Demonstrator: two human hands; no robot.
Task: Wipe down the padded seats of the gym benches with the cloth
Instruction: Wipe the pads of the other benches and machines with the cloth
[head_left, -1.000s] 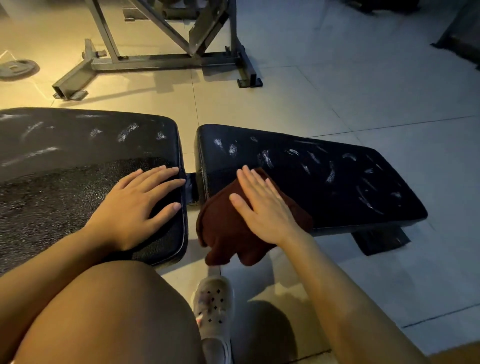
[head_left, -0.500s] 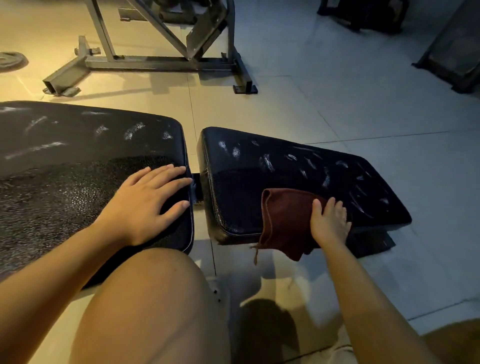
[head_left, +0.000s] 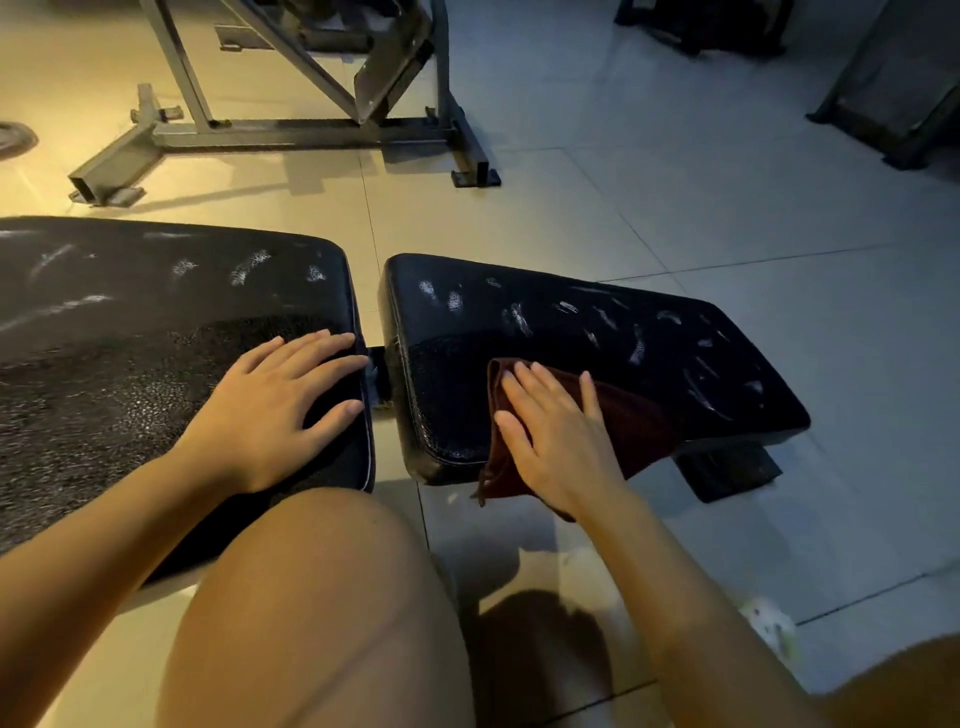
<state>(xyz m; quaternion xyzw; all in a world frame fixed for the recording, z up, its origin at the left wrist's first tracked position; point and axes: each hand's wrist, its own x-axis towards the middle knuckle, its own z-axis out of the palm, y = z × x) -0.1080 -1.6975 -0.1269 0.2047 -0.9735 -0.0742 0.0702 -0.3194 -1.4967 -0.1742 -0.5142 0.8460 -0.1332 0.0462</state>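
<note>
Your right hand (head_left: 558, 441) pressed flat, fingers straight, atop dark maroon cloth (head_left: 631, 431) on black padded seat (head_left: 597, 332)'s near edge; left hand (head_left: 275, 410) lay flat on adj. pad.

pale tiled floor (head_left: 675, 208), grey metal machine frame (head_left: 291, 130) behind, warm light at left

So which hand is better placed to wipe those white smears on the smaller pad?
The right hand: it presses the cloth flat on that pad. The left hand rests on the other pad.
</note>
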